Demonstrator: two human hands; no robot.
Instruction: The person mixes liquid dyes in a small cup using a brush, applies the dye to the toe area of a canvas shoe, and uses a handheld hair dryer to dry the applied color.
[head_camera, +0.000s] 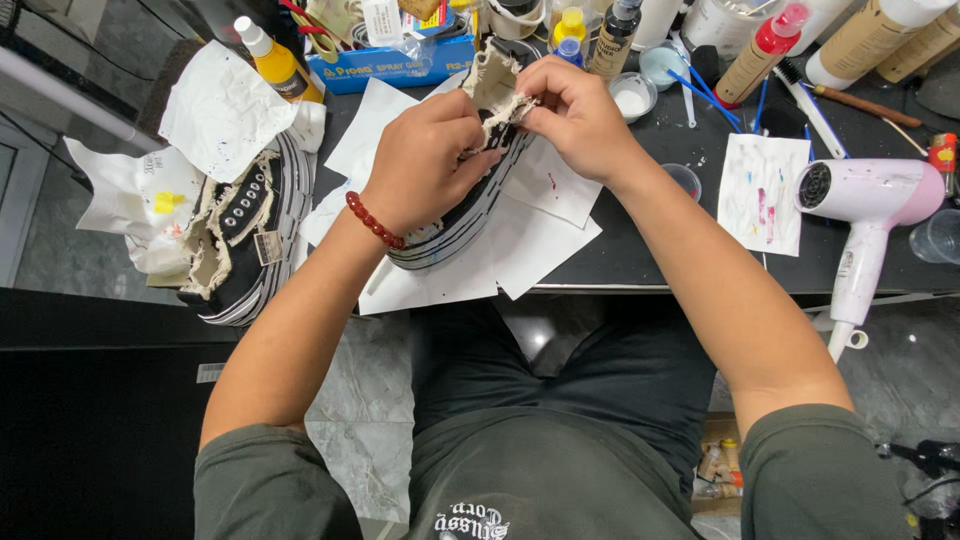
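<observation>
A black canvas sneaker (470, 215) with a striped sole and frayed cream trim rests tilted on white paper sheets (545, 250) at the desk's front edge. My left hand (425, 160), with a red bead bracelet on the wrist, grips its side and upper. Fingers of my right hand (570, 110) pinch the frayed cream fabric at the shoe's top. A second matching sneaker (245, 235) lies on crumpled paper to the left, apart from both hands.
A pink and white hair dryer (870, 210) lies at the right by a paint-stained paper (765, 190). Paint bottles, a yellow squeeze bottle (270, 60), small cups, brushes and a blue box (390, 65) crowd the desk's back. Crumpled white paper (215, 105) sits at left.
</observation>
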